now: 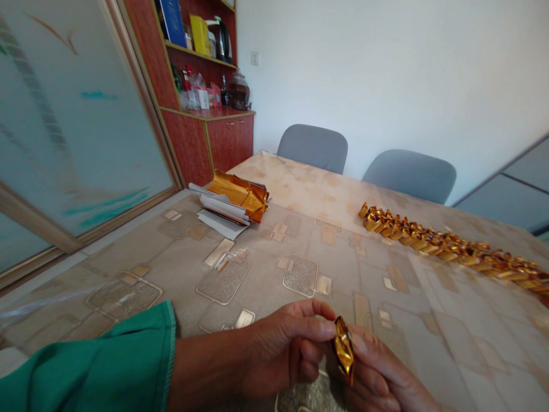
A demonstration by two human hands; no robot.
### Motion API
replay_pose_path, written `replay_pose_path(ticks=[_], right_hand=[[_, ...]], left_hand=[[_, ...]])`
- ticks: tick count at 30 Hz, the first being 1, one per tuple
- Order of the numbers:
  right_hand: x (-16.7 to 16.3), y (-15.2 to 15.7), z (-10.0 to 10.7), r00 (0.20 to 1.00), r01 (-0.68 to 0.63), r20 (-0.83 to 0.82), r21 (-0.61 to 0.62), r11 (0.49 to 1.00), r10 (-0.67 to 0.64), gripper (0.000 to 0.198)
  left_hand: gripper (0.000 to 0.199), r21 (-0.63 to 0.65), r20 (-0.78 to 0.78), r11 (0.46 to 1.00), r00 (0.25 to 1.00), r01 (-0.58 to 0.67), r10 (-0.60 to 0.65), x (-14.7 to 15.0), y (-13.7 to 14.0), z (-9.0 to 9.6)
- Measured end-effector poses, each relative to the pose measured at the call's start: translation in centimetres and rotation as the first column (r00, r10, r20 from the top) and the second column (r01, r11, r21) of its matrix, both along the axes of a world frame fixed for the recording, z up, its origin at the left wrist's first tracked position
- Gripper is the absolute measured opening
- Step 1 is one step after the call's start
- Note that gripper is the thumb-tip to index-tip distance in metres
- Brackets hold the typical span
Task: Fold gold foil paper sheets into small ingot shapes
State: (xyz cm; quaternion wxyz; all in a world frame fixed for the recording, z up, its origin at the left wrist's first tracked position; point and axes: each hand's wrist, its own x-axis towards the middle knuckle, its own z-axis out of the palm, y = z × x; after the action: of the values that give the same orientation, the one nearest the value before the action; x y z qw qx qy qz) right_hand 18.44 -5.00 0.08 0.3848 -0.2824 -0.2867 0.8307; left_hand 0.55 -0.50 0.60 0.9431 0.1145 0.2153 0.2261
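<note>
Two hands pinch a gold foil piece (long axis steep, lower tip angled right).

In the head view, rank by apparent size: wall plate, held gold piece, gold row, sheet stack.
1. Gold row, running out of view at right
2. Sheet stack
3. Held gold piece, seen close up, which may enlarge it
4. Wall plate

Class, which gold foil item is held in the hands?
The single folded piece, held by left hand and right hand; the long row and the stack lie on the table.
</note>
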Motion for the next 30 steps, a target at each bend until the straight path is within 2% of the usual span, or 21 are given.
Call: replay_pose_path(ticks=[3,5,8,12,15,18,21,24,30], right_hand=[[0.1,0.1,-0.2,1.000,0.003,-0.015,-0.007,1.000,-0.003,0.064],[0.1,0.1,-0.4,1.000,0.010,-0.011,-0.015,1.000,-0.010,0.061],[0.0,0.1,-0.8,1.000,0.005,0.016,-0.018,1.000,-0.005,0.057],[-0.1,-0.1,-1.0,0.997,0.029,0.070,-0.043,0.999,-0.026,0.055],[-0.1,-0.3,-0.8,0.997,0.049,0.064,-0.068,0.996,-0.044,0.054],[0.1,-0.2,-0.6,0.999,0.040,0.015,-0.083,0.996,-0.039,0.055],[0.3,0.0,-0.5,0.999,0.037,-0.002,-0.096,0.995,-0.038,0.059],[0.3,0.0,-0.4,0.999,0.032,0.013,-0.079,0.996,-0.031,0.062],[0.0,-0.1,-0.6,0.998,0.067,-0.004,-0.043,0.997,-0.067,0.060]], left_hand=[[0.036,-0.032,0.034,0.999,0.999,0.004,-0.003,0.0,-0.1,-0.3],[0.037,-0.004,0.030,1.000,0.999,0.018,-0.018,0.0,-0.2,-0.5],[0.037,0.102,-0.049,0.995,0.999,0.019,-0.014,0.3,-0.4,-0.6],[0.030,0.266,-0.184,0.964,0.981,-0.014,0.065,0.9,-0.8,-0.6],[0.025,0.317,-0.226,0.948,0.967,-0.040,0.117,1.3,-0.9,-0.6],[0.031,0.249,-0.139,0.967,0.986,-0.052,0.089,1.1,-0.6,-0.8],[0.036,0.083,-0.003,0.996,0.999,-0.040,0.040,0.6,-0.3,-0.7],[0.031,-0.038,0.059,0.999,0.998,-0.019,0.021,0.2,-0.2,-0.4],[0.023,-0.112,0.136,0.994,0.991,0.012,0.003,0.3,-0.3,-0.3]])
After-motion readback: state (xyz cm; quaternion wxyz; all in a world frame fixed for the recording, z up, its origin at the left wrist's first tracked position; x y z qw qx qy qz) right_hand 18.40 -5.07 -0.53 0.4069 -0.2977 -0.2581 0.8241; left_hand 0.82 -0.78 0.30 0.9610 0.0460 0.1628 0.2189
